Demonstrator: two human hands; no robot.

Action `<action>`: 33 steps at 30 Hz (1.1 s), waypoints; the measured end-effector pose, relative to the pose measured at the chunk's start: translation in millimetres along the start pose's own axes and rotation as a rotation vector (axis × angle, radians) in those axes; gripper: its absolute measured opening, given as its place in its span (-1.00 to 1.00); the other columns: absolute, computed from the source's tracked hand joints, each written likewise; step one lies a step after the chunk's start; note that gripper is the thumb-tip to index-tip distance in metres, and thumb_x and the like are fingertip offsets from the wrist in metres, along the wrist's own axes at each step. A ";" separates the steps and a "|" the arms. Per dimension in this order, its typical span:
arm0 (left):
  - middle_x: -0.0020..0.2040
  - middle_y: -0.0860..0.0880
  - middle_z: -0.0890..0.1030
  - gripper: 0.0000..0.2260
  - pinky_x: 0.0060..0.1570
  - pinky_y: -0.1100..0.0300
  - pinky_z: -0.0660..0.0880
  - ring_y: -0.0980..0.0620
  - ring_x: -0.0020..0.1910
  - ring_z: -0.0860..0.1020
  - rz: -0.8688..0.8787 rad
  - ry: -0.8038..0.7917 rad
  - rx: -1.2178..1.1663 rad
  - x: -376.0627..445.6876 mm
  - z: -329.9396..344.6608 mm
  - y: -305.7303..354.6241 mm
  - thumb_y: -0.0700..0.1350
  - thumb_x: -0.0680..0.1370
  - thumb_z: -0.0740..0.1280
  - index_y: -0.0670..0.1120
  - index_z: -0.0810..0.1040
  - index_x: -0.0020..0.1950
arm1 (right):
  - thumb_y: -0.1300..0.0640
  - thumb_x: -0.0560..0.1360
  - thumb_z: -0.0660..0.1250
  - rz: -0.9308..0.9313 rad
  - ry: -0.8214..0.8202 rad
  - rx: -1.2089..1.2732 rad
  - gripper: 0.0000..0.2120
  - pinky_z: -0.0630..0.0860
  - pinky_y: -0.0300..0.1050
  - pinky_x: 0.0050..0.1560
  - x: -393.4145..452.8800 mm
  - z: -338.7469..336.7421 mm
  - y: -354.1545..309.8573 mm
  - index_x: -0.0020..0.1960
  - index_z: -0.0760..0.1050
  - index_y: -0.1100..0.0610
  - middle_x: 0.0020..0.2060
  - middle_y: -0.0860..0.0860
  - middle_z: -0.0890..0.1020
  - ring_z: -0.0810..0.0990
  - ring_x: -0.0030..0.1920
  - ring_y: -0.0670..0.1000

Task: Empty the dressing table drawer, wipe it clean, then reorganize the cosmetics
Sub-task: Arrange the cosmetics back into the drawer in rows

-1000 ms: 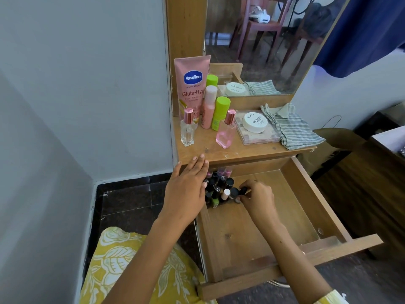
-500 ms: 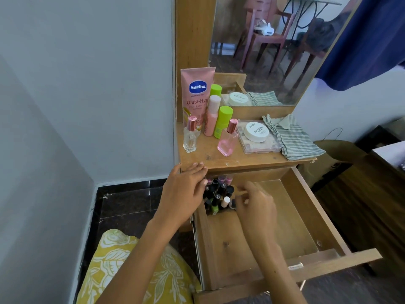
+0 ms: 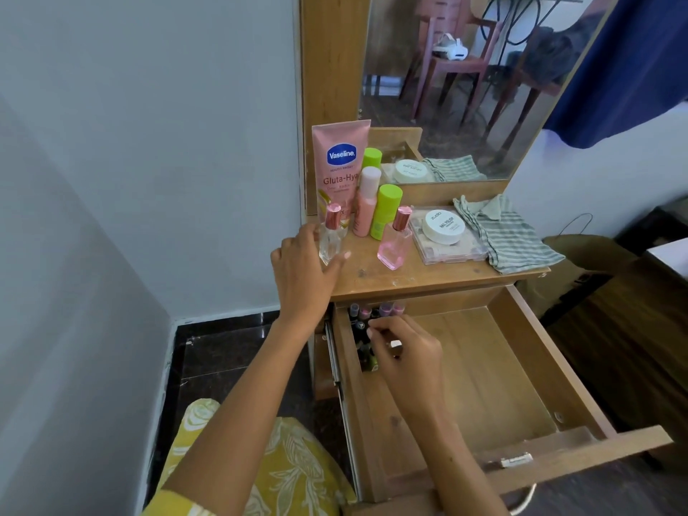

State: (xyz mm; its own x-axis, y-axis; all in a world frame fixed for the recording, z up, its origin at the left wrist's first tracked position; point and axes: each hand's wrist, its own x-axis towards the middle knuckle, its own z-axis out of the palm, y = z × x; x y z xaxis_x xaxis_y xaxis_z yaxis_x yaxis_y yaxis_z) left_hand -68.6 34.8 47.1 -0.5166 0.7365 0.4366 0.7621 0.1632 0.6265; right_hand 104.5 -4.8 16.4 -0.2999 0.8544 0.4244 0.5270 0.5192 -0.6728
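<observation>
The wooden drawer (image 3: 521,370) is pulled out below the dressing table top (image 3: 428,273). Several small nail polish bottles (image 3: 366,322) stand packed in its back left corner. My right hand (image 3: 407,351) rests over that cluster, fingers curled on the bottles; whether it grips one I cannot tell. My left hand (image 3: 303,266) is up at the table top's left edge, fingers and thumb spread around a clear perfume bottle with a rose-gold cap (image 3: 331,236), touching it. A pink perfume bottle (image 3: 392,242) stands beside it.
On the top stand a pink Vaseline tube (image 3: 338,162), a pink bottle (image 3: 366,202), a green-capped bottle (image 3: 385,212), a clear case with a white jar (image 3: 445,227) on it, and a striped cloth (image 3: 513,236). The mirror is behind; wall on the left.
My left hand rose from the drawer's left rim to the table top and reached the clear perfume bottle. My right hand stayed on the nail polish cluster.
</observation>
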 end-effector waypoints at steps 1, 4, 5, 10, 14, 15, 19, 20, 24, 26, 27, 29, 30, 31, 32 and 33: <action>0.07 -0.05 0.58 -0.58 0.00 0.20 0.17 -0.05 0.06 0.50 0.005 0.001 0.002 1.9 2.4 -0.4 0.07 0.46 0.41 -0.10 0.45 0.21 | 0.25 0.46 0.42 -0.001 -0.002 0.003 -0.91 0.56 -0.32 -0.22 -0.2 0.8 0.1 -0.05 0.64 0.12 -0.17 -0.08 0.65 0.60 -0.21 -0.17; -0.06 -0.05 0.59 -0.69 -0.04 0.19 0.18 -0.06 -0.03 0.51 0.015 0.018 -0.013 1.0 3.3 -0.1 0.03 0.49 0.39 -0.12 0.49 0.11 | 0.25 0.46 0.42 -0.008 0.001 0.022 -0.91 0.52 -0.37 -0.23 -0.4 1.6 1.1 -0.06 0.63 0.12 -0.17 -0.08 0.65 0.59 -0.22 -0.17; -0.08 -0.04 0.59 -0.71 -0.05 0.18 0.19 -0.05 -0.05 0.51 0.026 0.011 -0.017 -1.9 1.3 -0.1 0.04 0.48 0.39 -0.12 0.50 0.08 | 0.24 0.46 0.42 -0.005 0.013 0.039 -0.91 0.48 -0.42 -0.24 -0.6 1.5 0.9 -0.05 0.63 0.11 -0.17 -0.09 0.64 0.58 -0.22 -0.18; -0.12 0.13 0.54 -0.70 -0.05 0.21 0.18 0.11 -0.11 0.46 0.141 -0.097 -0.095 -41.9 -15.2 8.1 0.10 0.43 0.40 -0.03 0.53 0.05 | 0.07 0.46 0.42 0.080 0.092 0.254 -0.71 0.49 -0.43 -0.23 4.9 -6.9 -4.2 0.16 0.51 0.01 -0.04 -0.13 0.61 0.60 -0.09 -0.19; -0.09 0.07 0.60 -0.73 -0.09 0.23 0.18 0.07 -0.08 0.49 0.227 -0.219 -0.121 -83.1 -23.0 18.0 0.07 0.42 0.38 0.00 0.58 0.05 | 0.06 0.43 0.44 0.037 -0.033 0.257 -0.60 0.53 -0.33 -0.25 6.3 -24.8 -4.4 0.24 0.47 0.01 -0.08 -0.15 0.60 0.60 -0.13 -0.11; -0.07 0.05 0.60 -0.74 -0.09 0.22 0.21 0.05 -0.06 0.49 0.220 -0.243 -0.133 -91.8 -23.8 19.3 0.04 0.41 0.40 -0.01 0.58 0.06 | 0.07 0.42 0.46 0.012 -0.067 0.234 -0.64 0.52 -0.31 -0.28 4.9 -30.2 -3.4 0.19 0.50 0.01 -0.10 -0.16 0.61 0.59 -0.16 -0.12; 0.02 0.03 0.60 -0.62 -0.07 0.27 0.21 0.08 0.00 0.46 0.188 -0.358 -0.143 -110.1 -27.7 19.5 0.06 0.36 0.47 0.01 0.59 0.15 | 0.01 0.37 0.46 0.015 -0.182 0.153 -0.75 0.56 -0.19 -0.28 -2.8 -48.1 2.7 0.02 0.53 0.01 -0.16 -0.15 0.62 0.59 -0.17 -0.13; 0.05 0.04 0.60 -0.55 -0.06 0.29 0.18 0.10 0.03 0.45 0.200 -0.393 -0.120 -110.6 -29.6 17.4 0.08 0.34 0.49 0.02 0.57 0.19 | 0.00 0.37 0.45 0.033 -0.205 0.128 -0.75 0.57 -0.18 -0.27 -5.1 -51.0 4.7 0.01 0.53 0.02 -0.17 -0.14 0.61 0.59 -0.16 -0.14; 0.26 0.10 0.52 -0.53 0.17 0.30 0.09 0.13 0.25 0.42 0.205 -0.399 -0.010 -106.0 -38.1 4.0 0.07 0.42 0.44 0.04 0.48 0.31 | 0.09 0.35 0.51 0.108 -0.332 0.067 -0.76 0.53 -0.38 -0.23 -11.4 -51.3 11.3 -0.06 0.51 -0.05 -0.17 -0.19 0.62 0.60 -0.13 -0.23; 0.29 0.10 0.50 -0.63 0.25 0.20 0.15 0.12 0.29 0.41 0.179 -0.365 0.007 -105.1 -41.3 0.0 0.01 0.51 0.37 0.02 0.49 0.31 | 0.11 0.34 0.53 0.143 -0.414 0.015 -0.77 0.51 -0.44 -0.20 -14.0 -41.8 13.5 -0.07 0.54 -0.01 -0.17 -0.16 0.63 0.60 -0.15 -0.24; 0.29 0.09 0.51 -0.67 0.25 0.16 0.18 0.11 0.29 0.42 0.175 -0.348 0.016 -105.1 -42.2 -1.4 -0.03 0.53 0.35 0.00 0.51 0.30 | 0.12 0.34 0.53 0.161 -0.433 -0.004 -0.78 0.50 -0.45 -0.19 -14.6 -35.6 15.0 -0.07 0.55 0.02 -0.17 -0.14 0.65 0.60 -0.16 -0.24; 0.27 0.06 0.52 -0.71 0.22 0.15 0.21 0.09 0.28 0.44 0.170 -0.324 0.030 -106.1 -43.1 -2.8 -0.09 0.54 0.34 -0.02 0.54 0.27 | 0.15 0.36 0.52 0.188 -0.459 -0.044 -0.79 0.49 -0.46 -0.17 -15.8 -23.4 18.5 -0.05 0.56 0.05 -0.14 -0.10 0.66 0.61 -0.18 -0.22; 0.27 0.06 0.53 -0.72 0.22 0.15 0.21 0.09 0.27 0.44 0.163 -0.320 0.032 -106.7 -43.6 -3.4 -0.11 0.54 0.33 -0.03 0.55 0.26 | 0.17 0.36 0.51 0.195 -0.471 -0.067 -0.78 0.52 -0.43 -0.15 -16.5 -17.9 20.0 -0.03 0.56 0.07 -0.13 -0.08 0.67 0.61 -0.18 -0.19; 0.27 0.05 0.53 -0.72 0.22 0.15 0.20 0.08 0.27 0.44 0.156 -0.318 0.030 -107.5 -43.9 -4.1 -0.12 0.55 0.33 -0.03 0.55 0.26 | 0.18 0.36 0.51 0.200 -0.476 -0.086 -0.78 0.56 -0.36 -0.11 -17.5 -13.3 21.2 -0.02 0.57 0.08 -0.13 -0.07 0.67 0.62 -0.17 -0.16; 0.27 0.05 0.53 -0.72 0.23 0.15 0.19 0.08 0.28 0.43 0.151 -0.314 0.029 -108.1 -44.0 -4.7 -0.12 0.55 0.33 -0.03 0.55 0.25 | 0.18 0.35 0.52 0.204 -0.474 -0.099 -0.77 0.59 -0.26 -0.08 -18.1 -9.8 22.0 -0.03 0.57 0.08 -0.14 -0.07 0.67 0.63 -0.16 -0.14; 0.27 0.05 0.52 -0.73 0.23 0.14 0.20 0.08 0.28 0.43 0.146 -0.310 0.028 -108.5 -43.9 -5.1 -0.12 0.55 0.33 -0.03 0.55 0.25 | 0.18 0.35 0.52 0.206 -0.468 -0.109 -0.77 0.61 -0.19 -0.07 -18.7 -7.2 22.5 -0.04 0.57 0.07 -0.15 -0.07 0.66 0.63 -0.16 -0.13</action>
State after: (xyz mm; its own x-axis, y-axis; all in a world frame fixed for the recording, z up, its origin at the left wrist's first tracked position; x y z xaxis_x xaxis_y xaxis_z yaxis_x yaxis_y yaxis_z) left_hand -33.6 -74.8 24.9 -0.2613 0.9172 0.3008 0.8322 0.0562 0.5516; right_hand 127.7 -9.2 -2.3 -0.4915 0.8698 -0.0437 0.6850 0.3552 -0.6361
